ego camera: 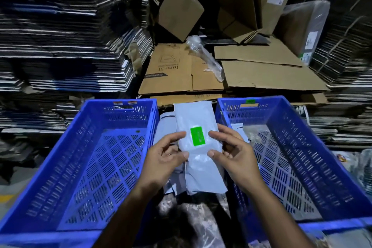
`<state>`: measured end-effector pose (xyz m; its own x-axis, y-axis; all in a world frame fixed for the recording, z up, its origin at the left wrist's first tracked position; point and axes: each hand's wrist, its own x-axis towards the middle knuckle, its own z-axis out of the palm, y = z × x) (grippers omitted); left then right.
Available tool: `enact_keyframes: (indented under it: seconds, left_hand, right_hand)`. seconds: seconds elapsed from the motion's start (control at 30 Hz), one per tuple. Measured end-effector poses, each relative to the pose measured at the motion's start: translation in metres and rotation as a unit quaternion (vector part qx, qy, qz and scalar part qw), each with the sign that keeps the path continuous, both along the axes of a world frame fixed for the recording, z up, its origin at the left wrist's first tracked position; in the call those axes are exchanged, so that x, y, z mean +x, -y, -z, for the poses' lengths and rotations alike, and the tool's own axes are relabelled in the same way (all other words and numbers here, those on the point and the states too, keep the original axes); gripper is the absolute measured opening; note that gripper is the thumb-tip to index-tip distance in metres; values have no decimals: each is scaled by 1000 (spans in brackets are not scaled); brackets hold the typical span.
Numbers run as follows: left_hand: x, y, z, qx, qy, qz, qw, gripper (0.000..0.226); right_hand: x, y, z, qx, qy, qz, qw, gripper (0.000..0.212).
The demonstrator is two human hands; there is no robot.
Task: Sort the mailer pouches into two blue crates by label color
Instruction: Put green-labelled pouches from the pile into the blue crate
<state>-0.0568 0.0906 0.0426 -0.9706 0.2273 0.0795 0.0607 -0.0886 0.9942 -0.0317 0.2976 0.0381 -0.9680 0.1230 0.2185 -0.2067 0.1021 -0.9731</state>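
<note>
A grey mailer pouch (196, 119) with a green label (197, 136) is held up between the two blue crates. My left hand (165, 157) pinches its left edge and my right hand (231, 151) pinches its right edge, thumbs on top. The left blue crate (84, 147) shows a bare perforated floor. Inside the right blue crate (302, 147) a pale pouch (238, 130) lies at the far left corner. More grey pouches (167, 125) lie in a pile beneath the held one, between the crates.
Flattened brown cardboard boxes (201, 70) lie beyond the crates, with a crumpled clear plastic wrap (205, 54) on them. Tall stacks of flat dark cartons (60, 36) rise on the left and right (346, 46). Plastic-wrapped items (358, 163) sit right of the right crate.
</note>
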Motion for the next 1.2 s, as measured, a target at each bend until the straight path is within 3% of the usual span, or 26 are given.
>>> enact_keyframes:
  seconds: [0.13,0.4,0.63,0.77,0.93,1.07,1.2]
  left_hand:
    - [1,-7,2,-2,9,-17,1000,50]
    - [6,-24,-5,-23,-3,-2,1000,49]
    - [-2,-49,3,-66,-9,51,996,58]
    - [-17,-71,20,-127,10,62,990,75]
    - [-35,-111,44,-250,-11,95,963,63]
    - [-45,-149,63,-329,-81,130,932,66]
    - [-50,-169,74,-335,-56,151,928,67]
  right_hand:
    - [3,-8,2,-29,18,-38,999,47]
    - [5,-31,10,10,56,-137,989,68]
    - [6,-66,13,2,68,-112,991,74]
    - [-8,-109,15,16,63,-30,997,76]
    - [-42,-195,43,-29,118,96,988,75]
    - [-76,-239,83,51,194,68,977,74]
    - [-111,-246,119,94,233,3,968,73]
